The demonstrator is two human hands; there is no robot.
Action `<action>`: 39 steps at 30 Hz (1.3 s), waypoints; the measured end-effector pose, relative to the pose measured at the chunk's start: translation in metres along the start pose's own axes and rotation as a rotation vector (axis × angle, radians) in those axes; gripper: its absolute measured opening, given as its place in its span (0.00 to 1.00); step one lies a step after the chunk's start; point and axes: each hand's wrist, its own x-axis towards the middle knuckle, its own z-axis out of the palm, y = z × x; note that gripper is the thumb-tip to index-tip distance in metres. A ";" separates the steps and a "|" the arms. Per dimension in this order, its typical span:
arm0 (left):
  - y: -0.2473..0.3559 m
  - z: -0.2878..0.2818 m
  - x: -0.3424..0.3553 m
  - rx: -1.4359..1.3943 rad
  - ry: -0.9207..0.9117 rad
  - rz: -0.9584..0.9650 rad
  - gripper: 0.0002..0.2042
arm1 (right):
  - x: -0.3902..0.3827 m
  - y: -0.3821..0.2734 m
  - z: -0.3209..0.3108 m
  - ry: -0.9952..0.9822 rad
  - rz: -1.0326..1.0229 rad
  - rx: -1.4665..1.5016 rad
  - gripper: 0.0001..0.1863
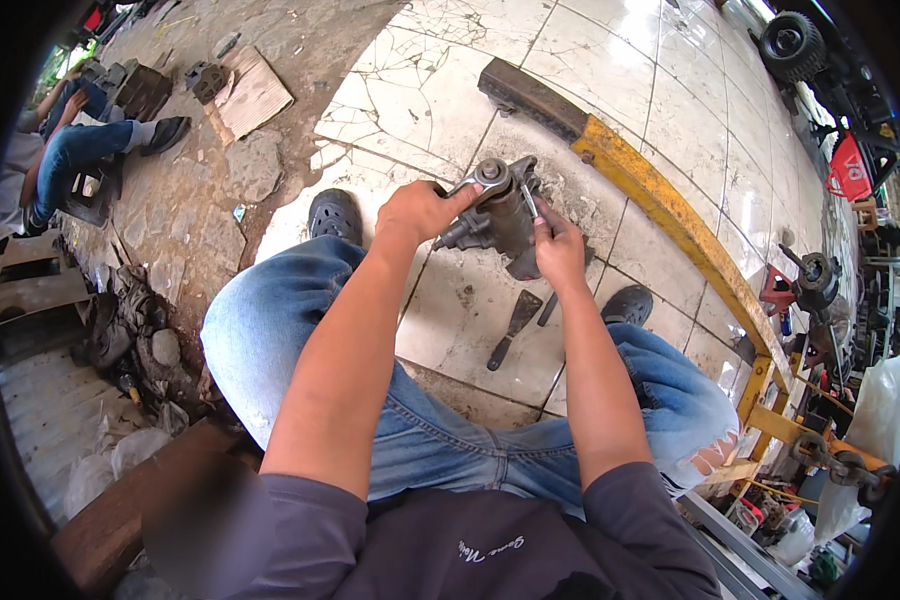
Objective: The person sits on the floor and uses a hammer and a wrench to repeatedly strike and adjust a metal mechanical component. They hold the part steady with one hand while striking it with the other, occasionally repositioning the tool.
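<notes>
A greasy grey metal housing (505, 222) with a round, bolt-like top stands on the tiles between my feet. My left hand (417, 210) is closed at its left side, thumb along a shiny metal arm (467, 186) whose ring end sits around the top. Whether that arm is a spanner or part of the housing I cannot make out. On the other side my right hand (560, 243) pinches a slim metal rod-like tool (529, 200) against the housing; its kind is unclear. Nearer to me lie a scraper (515, 330) with a dark handle and a narrow dark bar (548, 309).
A yellow steel beam (670, 205) with a dark end curves along the right, close beyond the housing. At the left a person (55, 165) sits near metal parts and a cardboard sheet (258, 92). Machine parts and chain (845, 465) crowd the far right.
</notes>
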 end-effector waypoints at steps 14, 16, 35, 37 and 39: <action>-0.006 0.003 0.004 -0.015 0.047 0.046 0.45 | 0.010 0.011 -0.006 0.127 -0.139 -0.003 0.19; -0.003 0.000 0.001 -0.022 0.038 0.055 0.46 | 0.009 0.012 0.001 0.153 -0.229 -0.123 0.20; 0.002 -0.004 0.000 0.003 0.039 0.040 0.43 | 0.007 0.072 -0.025 0.010 -0.251 -0.553 0.21; -0.009 0.002 0.004 -0.002 0.081 0.035 0.43 | 0.004 0.046 -0.020 0.090 -0.273 -0.452 0.21; -0.002 -0.001 -0.003 -0.016 0.048 0.010 0.43 | 0.000 0.008 -0.016 0.176 -0.329 -0.326 0.23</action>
